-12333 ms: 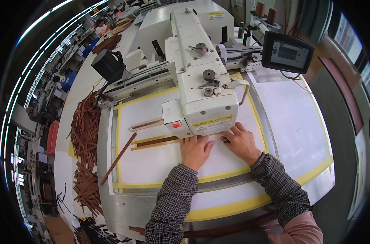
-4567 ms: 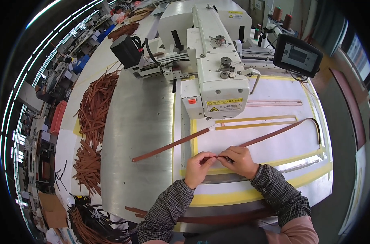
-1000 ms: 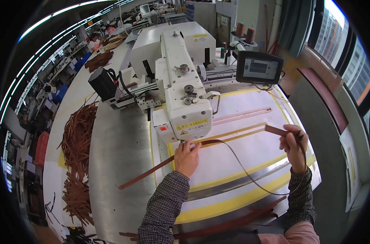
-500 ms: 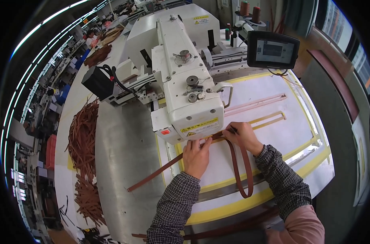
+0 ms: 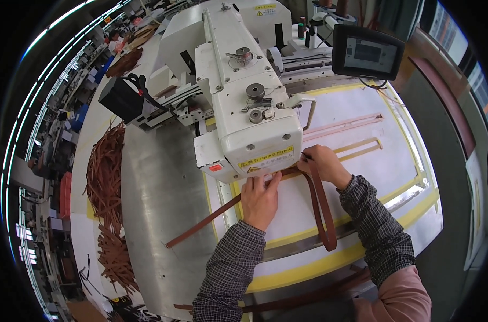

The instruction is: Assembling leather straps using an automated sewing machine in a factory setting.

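Note:
A long brown leather-like strap [image 5: 202, 224] runs slantwise under the white sewing machine head [image 5: 260, 142]. My left hand [image 5: 260, 201] is at the strap in front of the head, thumb and fingers closed over it; some fingertips are hidden beneath the head. To the right, my right hand [image 5: 328, 167] pinches the strap, along with a small dark item too hidden to name. From there the strap hangs in a narrow loop toward me. Beneath both hands lies a white sheet [image 5: 362, 185] edged with yellow tape.
Two long slots, one yellow-edged [image 5: 362, 148], lie right of the head. A screen on an arm [image 5: 367, 52] stands at the back right. Piles of brown strips [image 5: 105, 177] lie on the left, beyond a metal plate [image 5: 161, 209]. More straps [image 5: 308, 294] rest near my body.
My right hand has shifted slightly up and right, and the strap's loop hangs narrower. My left hand stays at nearly the same spot on the strap. The whole view has shifted a little.

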`<act>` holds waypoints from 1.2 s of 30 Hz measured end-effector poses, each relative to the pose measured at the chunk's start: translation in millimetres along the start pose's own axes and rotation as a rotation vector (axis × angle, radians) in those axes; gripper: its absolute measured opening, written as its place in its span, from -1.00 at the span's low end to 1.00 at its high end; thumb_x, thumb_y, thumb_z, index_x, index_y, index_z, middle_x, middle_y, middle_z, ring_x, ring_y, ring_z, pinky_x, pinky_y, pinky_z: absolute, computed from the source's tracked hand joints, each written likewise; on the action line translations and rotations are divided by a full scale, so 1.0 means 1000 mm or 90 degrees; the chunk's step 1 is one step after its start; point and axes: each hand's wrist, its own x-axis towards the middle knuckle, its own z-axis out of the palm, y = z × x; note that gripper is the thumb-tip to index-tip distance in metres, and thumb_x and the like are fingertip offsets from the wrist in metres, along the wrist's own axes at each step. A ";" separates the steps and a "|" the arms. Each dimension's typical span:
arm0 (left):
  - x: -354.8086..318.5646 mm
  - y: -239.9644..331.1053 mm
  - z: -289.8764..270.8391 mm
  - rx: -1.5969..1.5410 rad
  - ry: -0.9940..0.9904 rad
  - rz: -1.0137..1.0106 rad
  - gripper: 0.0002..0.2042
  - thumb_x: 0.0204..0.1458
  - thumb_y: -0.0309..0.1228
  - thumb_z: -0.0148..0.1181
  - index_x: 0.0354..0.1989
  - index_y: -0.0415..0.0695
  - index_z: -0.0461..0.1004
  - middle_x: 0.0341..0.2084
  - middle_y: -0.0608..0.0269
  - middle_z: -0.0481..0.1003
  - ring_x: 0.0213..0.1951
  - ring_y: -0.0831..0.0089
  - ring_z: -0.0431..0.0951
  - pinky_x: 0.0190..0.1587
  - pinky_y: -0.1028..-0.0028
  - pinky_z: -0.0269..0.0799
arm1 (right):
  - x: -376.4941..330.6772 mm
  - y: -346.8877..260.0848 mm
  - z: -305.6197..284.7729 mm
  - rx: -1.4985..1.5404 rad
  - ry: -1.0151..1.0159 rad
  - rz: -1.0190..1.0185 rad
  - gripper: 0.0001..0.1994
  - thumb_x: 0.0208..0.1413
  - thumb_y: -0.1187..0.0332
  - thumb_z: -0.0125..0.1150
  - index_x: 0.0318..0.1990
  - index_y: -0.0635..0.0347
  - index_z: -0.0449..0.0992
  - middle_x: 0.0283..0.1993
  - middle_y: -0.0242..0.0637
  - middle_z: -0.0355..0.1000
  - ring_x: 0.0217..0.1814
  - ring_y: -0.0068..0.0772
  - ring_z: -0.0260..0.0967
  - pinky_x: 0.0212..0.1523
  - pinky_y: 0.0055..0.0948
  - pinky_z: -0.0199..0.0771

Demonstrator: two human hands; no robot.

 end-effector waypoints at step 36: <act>0.003 0.003 -0.006 0.002 -0.031 -0.020 -0.64 0.15 -0.51 0.30 0.13 0.00 0.71 -0.06 0.12 0.51 -0.01 0.06 0.54 -0.03 0.10 0.49 | -0.020 -0.002 0.002 0.015 0.065 0.033 -0.75 0.18 0.21 0.42 -0.34 0.25 0.65 -0.43 0.06 0.56 -0.32 0.21 0.55 -0.29 0.00 0.54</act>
